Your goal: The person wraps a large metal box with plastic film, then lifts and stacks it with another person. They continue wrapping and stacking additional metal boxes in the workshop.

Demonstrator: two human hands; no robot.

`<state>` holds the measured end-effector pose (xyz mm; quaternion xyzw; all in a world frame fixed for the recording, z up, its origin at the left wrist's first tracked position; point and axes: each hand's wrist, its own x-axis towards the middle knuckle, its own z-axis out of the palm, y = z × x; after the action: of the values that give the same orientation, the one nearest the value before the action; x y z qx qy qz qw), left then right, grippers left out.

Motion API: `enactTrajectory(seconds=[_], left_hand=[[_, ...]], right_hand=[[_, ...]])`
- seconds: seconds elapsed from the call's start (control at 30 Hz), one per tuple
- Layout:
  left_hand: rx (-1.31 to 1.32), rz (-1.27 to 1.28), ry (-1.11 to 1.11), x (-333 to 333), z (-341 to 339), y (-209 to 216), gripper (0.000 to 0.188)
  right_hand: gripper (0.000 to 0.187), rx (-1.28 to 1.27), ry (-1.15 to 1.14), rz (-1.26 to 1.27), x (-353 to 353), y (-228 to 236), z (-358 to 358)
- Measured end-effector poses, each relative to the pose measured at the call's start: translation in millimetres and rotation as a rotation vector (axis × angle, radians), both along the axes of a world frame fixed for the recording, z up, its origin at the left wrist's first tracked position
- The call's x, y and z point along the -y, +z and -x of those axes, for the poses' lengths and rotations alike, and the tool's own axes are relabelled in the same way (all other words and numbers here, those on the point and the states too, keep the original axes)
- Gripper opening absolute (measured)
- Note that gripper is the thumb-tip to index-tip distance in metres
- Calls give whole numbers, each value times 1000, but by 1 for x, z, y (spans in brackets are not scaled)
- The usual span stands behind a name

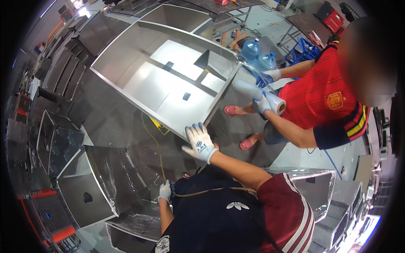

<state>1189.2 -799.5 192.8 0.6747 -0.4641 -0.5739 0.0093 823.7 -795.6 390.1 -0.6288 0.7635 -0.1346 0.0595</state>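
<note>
My right hand (200, 142), in a white glove with blue-grey fingertips, lies with fingers spread on the near corner of a large open metal cabinet (139, 103). Low on the left, my gloved left hand (165, 192) is closed around a thin tan hose (158, 147). That hose runs up toward the cabinet and also passes across my front. A person in a red shirt (325, 97) stands at the cabinet's right end. Their gloved hands hold a roll of clear stretch film (263, 98), whose loose end reaches the cabinet's side.
Open metal boxes (84, 189) stand on the left, some wrapped in film. More wrapped boxes (314, 189) are behind me at right. Blue water bottles (251, 49) and a blue crate (303, 52) stand beyond the person. A red-edged cart (48, 215) is at lower left.
</note>
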Motion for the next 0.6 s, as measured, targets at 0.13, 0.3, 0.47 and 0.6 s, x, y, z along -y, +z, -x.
enactTrajectory(seconds=[0.13, 0.3, 0.47, 0.6], left_hand=[[-28, -106, 22, 7, -38, 10, 43], [-45, -166, 97, 5, -77, 39, 40], [-5, -140, 151, -6, -105, 43, 41], [-18, -109, 226, -20, -128, 33, 38]], right_hand=[[57, -51, -59, 72, 8, -29, -11], [41, -108, -75, 114, 9, -40, -14], [39, -149, -103, 61, 10, -40, -17], [41, -225, -173, -28, 18, -37, -26]])
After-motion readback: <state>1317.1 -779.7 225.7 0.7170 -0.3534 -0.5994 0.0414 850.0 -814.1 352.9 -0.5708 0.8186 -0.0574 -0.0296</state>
